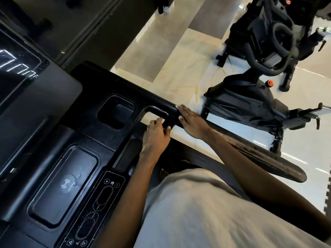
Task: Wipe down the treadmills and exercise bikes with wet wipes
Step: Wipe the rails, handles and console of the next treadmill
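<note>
Head view looking over treadmill console [86, 140], left hand [156, 134] curling round grip bar [157, 111], right hand [192, 123] pressing flat on handrail [259, 149], white sliver [178, 105], perhaps wipe, peeking past fingertips [181, 109], droplets [79, 173] sitting in charging tray [53, 203].

— How many views?
— 1, a wide-angle camera worn on the person's head. It faces forward and steeply down, rolled so the treadmill console [80, 140] runs diagonally across the left.
— How near?
— Close. The left hand [155, 135] and right hand [191, 126], both on the handrail [157, 110], sit mid-frame. The exercise bike [241, 104] stands farther off, upper right.
</note>
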